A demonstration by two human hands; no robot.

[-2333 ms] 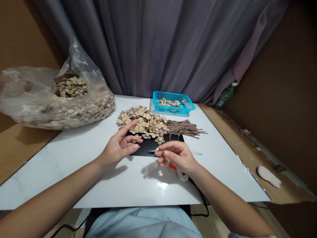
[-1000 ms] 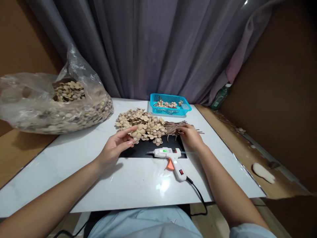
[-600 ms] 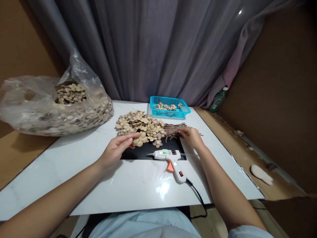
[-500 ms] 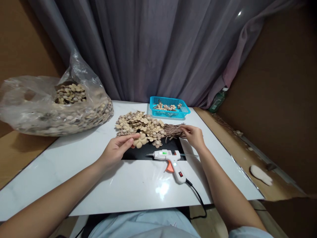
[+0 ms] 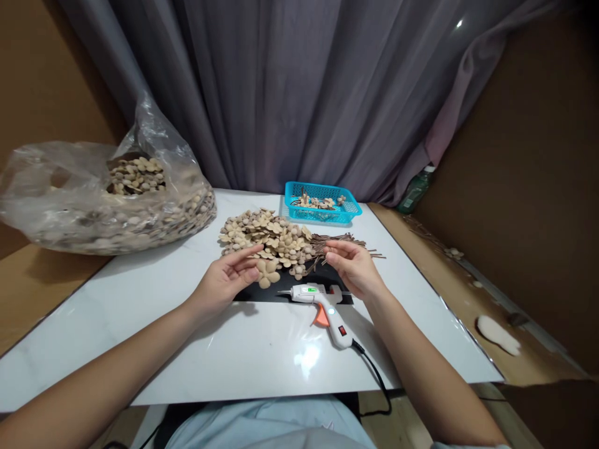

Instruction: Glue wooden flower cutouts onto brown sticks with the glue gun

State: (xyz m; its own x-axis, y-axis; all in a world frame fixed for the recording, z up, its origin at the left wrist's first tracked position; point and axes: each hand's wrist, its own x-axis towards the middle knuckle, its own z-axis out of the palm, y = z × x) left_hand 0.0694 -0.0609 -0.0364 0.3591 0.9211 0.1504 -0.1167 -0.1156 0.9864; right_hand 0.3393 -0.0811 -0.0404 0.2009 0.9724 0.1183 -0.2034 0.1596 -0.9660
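My left hand [image 5: 229, 277] is closed at the fingertips on a tan flower-shaped piece [image 5: 268, 274], held over the front edge of the pile. To the right, my right hand [image 5: 350, 268] has thumb and fingers pinched together in front of a bundle of thin brown stems [image 5: 360, 243]. Anything thin in that pinch blends with the stems behind it. Between and just below the hands lies a white hot glue gun [image 5: 311, 292] with an orange trigger, its nozzle pointing left. A heap of similar flower pieces [image 5: 262, 231] sits behind my left hand.
A clear plastic bag [image 5: 182, 215] full of flower pieces stands at left. At the back is a blue basket [image 5: 322, 213] holding some pieces and stems. The glue gun rests partly on a black mat [image 5: 253, 293]; its black cord [image 5: 379, 380] drops over the front edge.
My right hand has moved left and toward me, away from the stem bundle and closer to my left hand. The flower piece in my left hand has shifted slightly lower.
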